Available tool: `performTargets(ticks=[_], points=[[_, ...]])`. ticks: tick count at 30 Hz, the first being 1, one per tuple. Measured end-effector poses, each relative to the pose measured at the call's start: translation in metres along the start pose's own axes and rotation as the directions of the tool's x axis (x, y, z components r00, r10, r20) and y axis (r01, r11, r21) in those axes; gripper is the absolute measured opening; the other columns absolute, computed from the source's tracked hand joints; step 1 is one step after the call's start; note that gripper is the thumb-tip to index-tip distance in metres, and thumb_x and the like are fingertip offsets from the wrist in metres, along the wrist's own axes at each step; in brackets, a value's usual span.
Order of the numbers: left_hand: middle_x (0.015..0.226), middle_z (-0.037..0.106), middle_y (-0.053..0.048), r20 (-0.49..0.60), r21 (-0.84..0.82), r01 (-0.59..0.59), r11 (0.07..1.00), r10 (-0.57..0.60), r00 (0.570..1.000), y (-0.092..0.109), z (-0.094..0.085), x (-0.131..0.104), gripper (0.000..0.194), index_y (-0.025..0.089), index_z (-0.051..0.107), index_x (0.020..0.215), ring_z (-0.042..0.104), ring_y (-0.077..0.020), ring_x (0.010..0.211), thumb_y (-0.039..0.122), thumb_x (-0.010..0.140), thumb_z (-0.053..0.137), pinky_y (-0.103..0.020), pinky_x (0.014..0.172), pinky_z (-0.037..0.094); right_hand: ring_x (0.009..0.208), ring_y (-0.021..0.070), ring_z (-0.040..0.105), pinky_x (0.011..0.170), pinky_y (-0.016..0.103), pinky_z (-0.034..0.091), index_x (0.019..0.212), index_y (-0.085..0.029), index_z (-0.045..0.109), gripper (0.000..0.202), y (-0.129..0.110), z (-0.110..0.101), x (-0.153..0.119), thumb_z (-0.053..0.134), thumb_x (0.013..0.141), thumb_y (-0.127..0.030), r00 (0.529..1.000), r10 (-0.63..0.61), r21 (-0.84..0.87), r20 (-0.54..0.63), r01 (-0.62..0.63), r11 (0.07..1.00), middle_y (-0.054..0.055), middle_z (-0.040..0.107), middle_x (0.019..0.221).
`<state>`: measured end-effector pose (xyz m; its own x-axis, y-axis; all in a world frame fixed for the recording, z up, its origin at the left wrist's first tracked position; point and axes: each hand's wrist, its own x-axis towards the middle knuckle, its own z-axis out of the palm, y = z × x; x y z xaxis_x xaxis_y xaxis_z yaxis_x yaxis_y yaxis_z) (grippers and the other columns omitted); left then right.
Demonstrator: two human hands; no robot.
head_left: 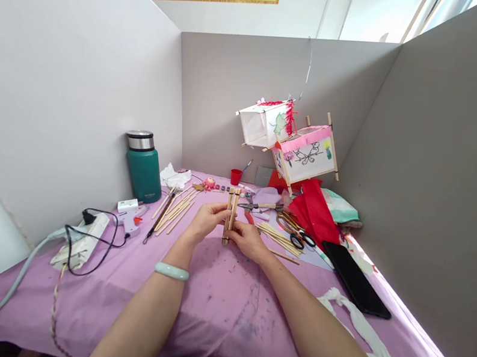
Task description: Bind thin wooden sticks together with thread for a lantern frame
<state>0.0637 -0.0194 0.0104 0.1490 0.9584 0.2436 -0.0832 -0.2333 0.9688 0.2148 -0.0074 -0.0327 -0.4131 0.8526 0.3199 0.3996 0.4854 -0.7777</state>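
Stick bundle [234,207] in both grips — left hand [208,220] pinching from nine o'clock, right hand [250,241] from four — green bottle [144,172] at ten.

The worktop [107,309] is covered by a stained purple cloth [217,303]. On its left, a power strip [84,241], a glue gun [127,221], a green bottle [144,172] and loose sticks [178,214] are supported. A black flat device [356,280] and white fabric [358,323] are laid right; a red cup [235,177] is placed at the rear.
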Motion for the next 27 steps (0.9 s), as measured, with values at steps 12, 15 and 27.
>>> performTargets(ticks=[12,15,27], points=[[0.082,0.073,-0.009,-0.032,-0.104,-0.011,0.995,0.008,0.999,0.004,0.004,-0.002,0.035,0.012,0.072,0.087,0.068,-0.0223,0.081,0.038,0.064,0.076,-0.038,0.081,0.053,0.056,0.0105,0.049,0.056,0.022,0.036,0.068,-0.014,0.064,0.013,-0.001,-0.001,0.001,0.058,0.077,-0.022,0.999,0.029,-0.002,0.038,-0.029,1.000,-0.001,0.060,0.060],[0.086,0.073,-0.009,-0.005,-0.131,-0.001,0.991,0.000,1.000,0.002,0.005,0.000,0.037,0.012,0.072,0.088,0.068,-0.0232,0.084,0.040,0.064,0.076,-0.039,0.083,0.053,0.054,0.0108,0.050,0.055,0.023,0.037,0.068,-0.014,0.063,0.015,0.003,-0.001,0.004,0.056,0.077,-0.024,0.995,0.039,0.064,0.087,-0.045,0.997,-0.002,0.057,0.058],[0.090,0.073,-0.010,0.008,-0.147,0.012,0.989,-0.011,1.000,-0.004,0.005,0.005,0.038,0.011,0.070,0.089,0.068,-0.0230,0.085,0.040,0.065,0.076,-0.041,0.086,0.050,0.051,0.0100,0.048,0.051,0.022,0.034,0.068,-0.015,0.061,0.015,0.007,-0.002,0.008,0.055,0.078,-0.025,0.992,0.044,0.050,0.118,-0.050,0.997,-0.003,0.054,0.056]])
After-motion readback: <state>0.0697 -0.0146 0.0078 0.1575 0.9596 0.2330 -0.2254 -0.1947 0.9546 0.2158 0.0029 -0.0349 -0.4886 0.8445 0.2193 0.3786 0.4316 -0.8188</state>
